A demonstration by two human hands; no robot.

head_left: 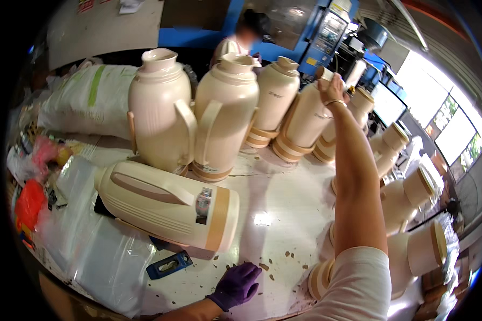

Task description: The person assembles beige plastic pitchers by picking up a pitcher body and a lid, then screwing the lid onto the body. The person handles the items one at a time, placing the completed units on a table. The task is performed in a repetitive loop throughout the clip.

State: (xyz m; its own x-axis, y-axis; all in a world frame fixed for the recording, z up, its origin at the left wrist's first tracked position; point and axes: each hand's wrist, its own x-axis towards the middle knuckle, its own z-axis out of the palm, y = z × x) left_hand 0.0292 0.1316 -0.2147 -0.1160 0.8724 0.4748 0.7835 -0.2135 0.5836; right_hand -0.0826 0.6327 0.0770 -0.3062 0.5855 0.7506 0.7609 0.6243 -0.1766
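My right arm stretches far across the table. Its bare right hand [333, 90] is closed around the pale cup lid [323, 75] at the top of a cream thermos flask [308, 115] standing at the back. Low in the middle, my left hand [235, 286], in a purple glove, rests near the table's front edge with its fingers curled and nothing visible in them. A cream thermos flask with a handle [166, 203] lies on its side beyond it. Next to the glove is a small dark blue tool or block [168, 265] with a slot.
Upright flasks without lids [160, 112] stand at the back left. Several lidded flasks [412, 187] line the right side. Clear plastic bags [112, 267] cover the left of the white table [284, 214], near a white sack [91, 101]. A person [238, 40] is behind the flasks.
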